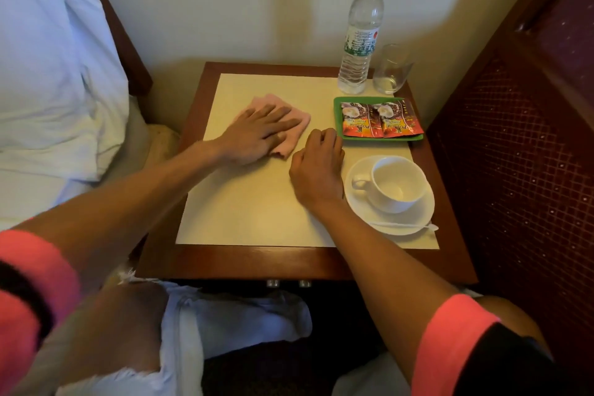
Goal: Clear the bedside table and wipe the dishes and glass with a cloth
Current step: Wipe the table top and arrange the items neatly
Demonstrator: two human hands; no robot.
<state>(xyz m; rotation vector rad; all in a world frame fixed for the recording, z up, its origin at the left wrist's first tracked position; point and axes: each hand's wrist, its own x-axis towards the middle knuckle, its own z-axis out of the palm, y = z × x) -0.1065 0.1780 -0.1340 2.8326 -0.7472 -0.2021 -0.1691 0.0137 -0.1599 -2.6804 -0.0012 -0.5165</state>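
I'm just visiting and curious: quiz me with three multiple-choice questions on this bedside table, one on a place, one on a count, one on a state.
1. Where does the glass stand?
A. beside the water bottle
B. on the bed
C. on the floor

2. How many sachets lie on the green tray?
A. one
B. two
C. four

3. The white cup is:
A. tipped over
B. full of coffee
C. upright and empty

Answers:
1 A: it stands just right of the bottle, at the table's back corner.
2 B: two red packets lie side by side on the tray.
3 C: its mouth faces up and its bare white inside shows.
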